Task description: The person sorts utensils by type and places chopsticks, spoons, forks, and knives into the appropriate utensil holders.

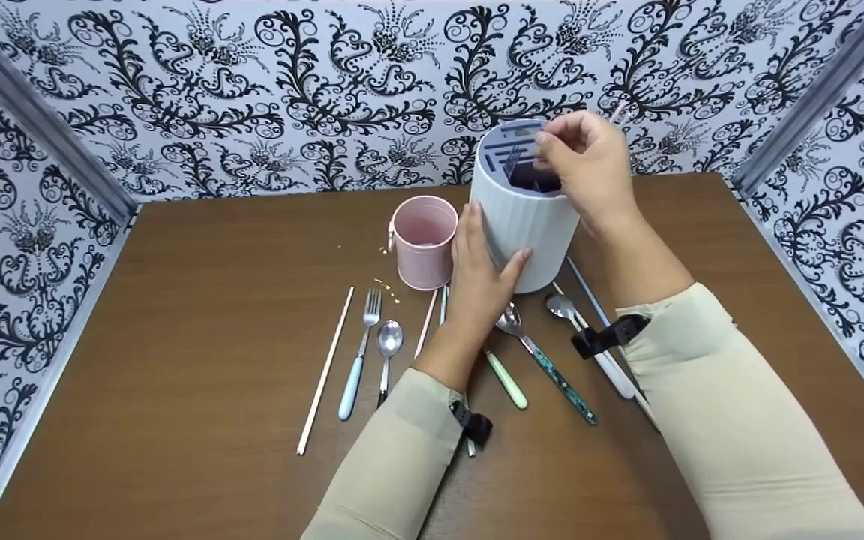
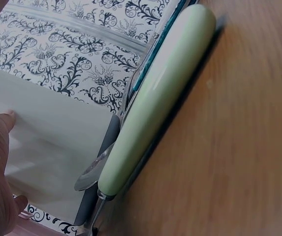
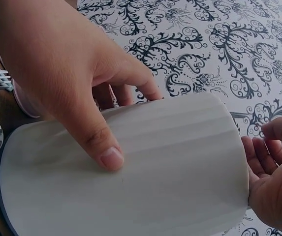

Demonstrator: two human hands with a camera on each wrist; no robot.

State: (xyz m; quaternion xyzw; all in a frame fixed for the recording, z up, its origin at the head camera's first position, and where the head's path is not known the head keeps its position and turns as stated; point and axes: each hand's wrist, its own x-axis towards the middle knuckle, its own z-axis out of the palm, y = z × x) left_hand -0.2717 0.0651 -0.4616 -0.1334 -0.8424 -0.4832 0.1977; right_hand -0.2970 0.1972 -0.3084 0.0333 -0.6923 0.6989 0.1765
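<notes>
A tall white ribbed utensil holder with a grey slotted top stands tilted on the table. My left hand steadies its side, thumb and fingers spread against the wall; the right wrist view shows this left hand too. Above the slotted top is my right hand, fingers bent and thumb near the fingertips. Whether it pinches anything is hidden. Fork tines show at the opening beside its fingertips. A thin pale stick shows behind the hand; what carries it is unclear.
A pink cup stands left of the holder. Around them lie a white chopstick, a blue-handled fork, a spoon, a green-handled utensil, a teal-handled spoon and a white-handled spoon. Patterned walls enclose the table.
</notes>
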